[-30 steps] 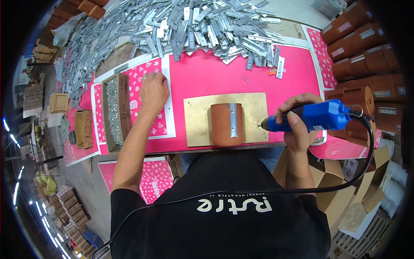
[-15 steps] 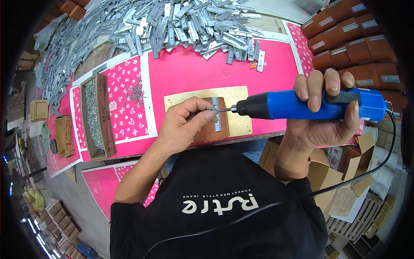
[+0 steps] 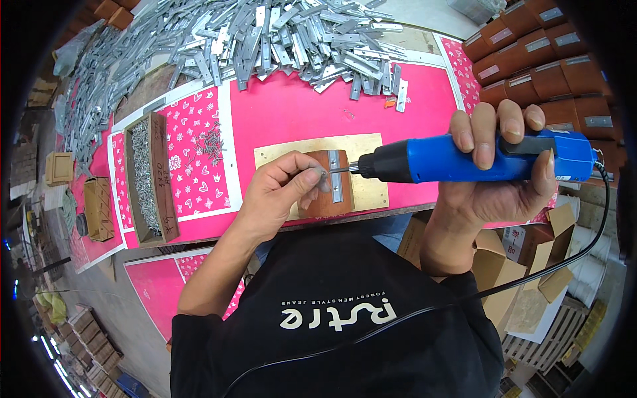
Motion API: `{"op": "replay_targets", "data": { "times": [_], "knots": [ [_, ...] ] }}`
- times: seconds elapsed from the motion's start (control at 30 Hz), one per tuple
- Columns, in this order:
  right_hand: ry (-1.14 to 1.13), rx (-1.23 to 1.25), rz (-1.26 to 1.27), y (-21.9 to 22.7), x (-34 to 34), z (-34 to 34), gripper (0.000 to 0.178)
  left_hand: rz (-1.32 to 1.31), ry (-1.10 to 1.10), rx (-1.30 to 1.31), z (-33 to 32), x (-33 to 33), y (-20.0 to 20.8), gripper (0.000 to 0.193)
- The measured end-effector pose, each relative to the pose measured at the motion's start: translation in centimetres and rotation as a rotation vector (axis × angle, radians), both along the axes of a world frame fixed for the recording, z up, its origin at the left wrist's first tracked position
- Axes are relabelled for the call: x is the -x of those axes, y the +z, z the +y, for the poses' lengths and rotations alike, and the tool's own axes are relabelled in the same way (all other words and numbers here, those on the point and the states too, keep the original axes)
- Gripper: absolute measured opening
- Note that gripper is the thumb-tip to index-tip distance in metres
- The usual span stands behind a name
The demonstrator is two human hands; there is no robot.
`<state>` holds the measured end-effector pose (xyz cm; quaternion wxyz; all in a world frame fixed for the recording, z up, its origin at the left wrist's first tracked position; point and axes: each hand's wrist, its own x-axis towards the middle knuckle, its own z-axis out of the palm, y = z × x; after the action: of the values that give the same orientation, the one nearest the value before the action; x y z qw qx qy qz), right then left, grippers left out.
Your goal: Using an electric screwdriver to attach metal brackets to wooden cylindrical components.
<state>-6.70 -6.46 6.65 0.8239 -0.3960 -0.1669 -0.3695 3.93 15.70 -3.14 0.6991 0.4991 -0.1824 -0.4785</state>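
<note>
Nearest me, my right hand [image 3: 494, 179] is wrapped tight around the blue electric screwdriver [image 3: 478, 158], all its fingers closed on the smooth plastic barrel, a black cord trailing off its rear end. Half a second back the tool sat in much the same grip; now its dark nose has closed in, and the tip meets the screw [image 3: 323, 172] I pinch in my left hand [image 3: 282, 192]. That hand's thumb and forefinger are closed on the small screw, the other fingers curled under. A second ago this hand lay flat, far over on the patterned sheet to the left, and the driver hung off the desk's right edge.

The screw is held against a grey metal strip [image 3: 336, 176] lying upright across a rounded brown wooden block [image 3: 326, 192], which stands on a flat tan board [image 3: 371, 192]. Under it is the bright pink desk [image 3: 298, 113]. Left of that, a long narrow cardboard box [image 3: 147, 178] holds fine grey screws. Farthest off, a heap of loose shiny metal strips [image 3: 285, 33] covers the desk's back edge.
</note>
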Motion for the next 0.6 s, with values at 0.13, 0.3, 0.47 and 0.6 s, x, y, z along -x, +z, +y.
{"op": "replay_targets", "data": {
  "times": [0.13,0.3,0.47,0.6],
  "knots": [
    [0.056,0.029,-0.019,-0.9,-0.2,-0.6,0.036,0.037,0.019,-0.003,-0.5,0.5,0.7,0.015],
    [0.028,0.013,-0.004,-0.6,-0.1,0.1,0.035,0.095,0.004,0.04,-0.3,0.3,0.6,0.016],
    [0.028,0.032,-0.025,-0.1,0.0,0.0,0.034,0.094,-0.001,0.022,-0.3,0.3,0.6,0.015],
    [0.028,0.037,-0.012,-0.1,-0.1,-0.1,0.035,0.092,0.001,0.029,-0.4,0.4,0.8,0.015]
  ]
}}
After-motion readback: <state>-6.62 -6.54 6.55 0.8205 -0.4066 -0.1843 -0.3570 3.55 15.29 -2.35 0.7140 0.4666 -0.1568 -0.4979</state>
